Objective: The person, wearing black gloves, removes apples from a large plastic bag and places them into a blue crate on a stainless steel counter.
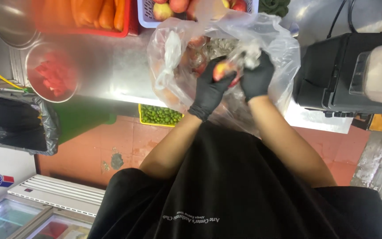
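The bag (pixel 226 62) sits on the counter (pixel 111 66), in the middle; both hands are at its mouth, the left hand (pixel 211 86) just beside the right hand (pixel 256 77); a fruit (pixel 223 70) is between them; more fruit lies in the bag; a bowl (pixel 51 73) sits on the counter to the left; two baskets (pixel 131 24) stand behind the bag; a blender (pixel 354 73) stands to the right; a bin (pixel 18 121) is on the floor, left; a tray of small fruit (pixel 160 115) lies under the counter.

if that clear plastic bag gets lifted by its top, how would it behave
The clear plastic bag looks thin and crumpled, so probably floppy. Round fruit inside would likely sag and shift. The gloved left hand and right hand might slip on the film.
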